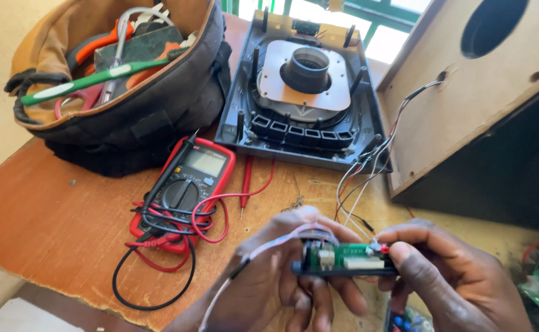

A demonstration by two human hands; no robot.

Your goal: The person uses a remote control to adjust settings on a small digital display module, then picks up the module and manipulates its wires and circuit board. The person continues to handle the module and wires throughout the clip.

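Green circuit board (350,256), small and set in a black frame, is pinched at its two ends between both hands just above the near edge of the wooden workbench (48,209). Fingers (318,295) of the left hand (282,276) curl under and around the board's left end, thumb pressed on top; the right hand (448,270) nips the right end between thumb and forefinger, beside a small red part. A thin pale lead (263,249) runs off the board's left end across the left hand and down out of view.

Just beyond the board, loose red, black and white wires (368,178) trail up to a hole in the wooden speaker cabinet (466,92), which stands to the right of the board. Left of the board lies a red multimeter (186,190), its red and black probe leads coiled over it and touching nothing. Beyond the board lies a black plastic panel (306,92) carrying a grey plate and a round horn. Far to the left beyond the meter sits an open tool bag (128,86) holding screwdrivers and pliers.

By the look of things the board is out of the cabinet, whose wires hang free, and the meter is not in use; whether any joint has been mended cannot be told
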